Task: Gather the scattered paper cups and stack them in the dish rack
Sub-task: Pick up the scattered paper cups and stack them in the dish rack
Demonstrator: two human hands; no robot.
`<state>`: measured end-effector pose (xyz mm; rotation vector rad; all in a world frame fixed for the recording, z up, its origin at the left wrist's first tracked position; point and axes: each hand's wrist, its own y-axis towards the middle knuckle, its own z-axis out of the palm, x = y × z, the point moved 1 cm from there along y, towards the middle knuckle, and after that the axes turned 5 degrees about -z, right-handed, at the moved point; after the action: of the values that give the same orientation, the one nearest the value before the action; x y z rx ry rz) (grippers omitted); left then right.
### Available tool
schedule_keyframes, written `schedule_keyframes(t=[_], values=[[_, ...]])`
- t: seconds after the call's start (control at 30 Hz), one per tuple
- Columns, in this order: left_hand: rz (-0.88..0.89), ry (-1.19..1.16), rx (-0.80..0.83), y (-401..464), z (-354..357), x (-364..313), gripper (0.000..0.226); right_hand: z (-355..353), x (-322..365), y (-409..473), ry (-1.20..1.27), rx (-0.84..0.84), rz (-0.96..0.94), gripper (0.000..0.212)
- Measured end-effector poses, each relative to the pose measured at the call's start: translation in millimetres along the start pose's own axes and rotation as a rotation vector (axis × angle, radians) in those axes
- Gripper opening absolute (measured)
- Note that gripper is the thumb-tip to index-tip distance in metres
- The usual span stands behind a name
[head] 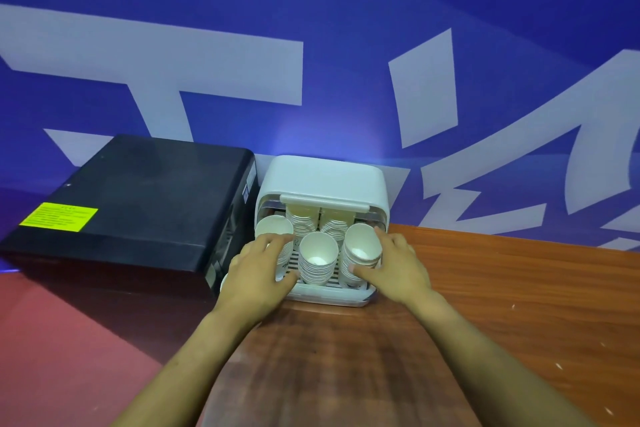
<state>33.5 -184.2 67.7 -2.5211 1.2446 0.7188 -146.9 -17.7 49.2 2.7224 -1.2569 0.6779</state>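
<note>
A white dish rack with a raised lid stands against the blue wall at the back of the wooden table. Its slatted tray holds several stacks of white paper cups: a left stack, a middle stack, a right stack and two rear stacks under the lid. My left hand wraps the left stack from the front. My right hand grips the right stack, thumb across its front.
A black box-like machine with a yellow label sits right beside the rack on the left. Red floor lies below the table's left edge. Bare wood stretches to the right and toward me.
</note>
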Motion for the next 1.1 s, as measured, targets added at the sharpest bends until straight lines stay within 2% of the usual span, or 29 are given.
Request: schedule_keyframes(t=[0.13, 0.3, 0.43, 0.57, 0.7, 0.8, 0.87, 1.0, 1.1], values=[[-0.017, 0.020, 0.023, -3.2, 2.4, 8.2, 0.056, 0.3, -4.9, -2.1, 0.016, 0.075, 0.021, 0.091], [-0.010, 0.058, 0.048, -1.4, 5.2, 6.0, 0.059, 6.6, -7.0, -9.1, 0.075, 0.015, 0.034, 0.084], [0.074, 0.076, 0.105, 11.1, 20.9, -17.1, 0.062, 14.9, -5.0, -8.3, 0.305, -0.003, 0.104, 0.080], [0.182, 0.101, 0.106, 29.5, 47.9, -46.4, 0.062, 28.1, -3.4, 6.7, 0.553, -0.032, 0.206, 0.088], [0.177, 0.311, 0.114, 60.1, 67.9, -64.7, 0.065, 36.7, -6.3, 17.3, 0.720, 0.009, 0.321, 0.070], [0.147, 0.412, 0.179, 77.2, 79.5, -67.3, 0.062, 53.8, -11.1, 27.4, 0.853, -0.002, 0.361, 0.087], [0.159, 0.429, 0.217, 83.9, 87.7, -68.1, 0.057, 65.7, -16.5, 35.8, 0.926, -0.028, 0.391, 0.091], [0.166, 0.358, 0.213, 94.4, 93.9, -67.1, 0.054, 64.8, -10.4, 44.4, 1.042, -0.126, 0.394, 0.064], [0.157, 0.275, 0.204, 101.1, 93.7, -66.8, 0.056, 69.7, -6.2, 54.2, 1.045, -0.203, 0.385, 0.054]])
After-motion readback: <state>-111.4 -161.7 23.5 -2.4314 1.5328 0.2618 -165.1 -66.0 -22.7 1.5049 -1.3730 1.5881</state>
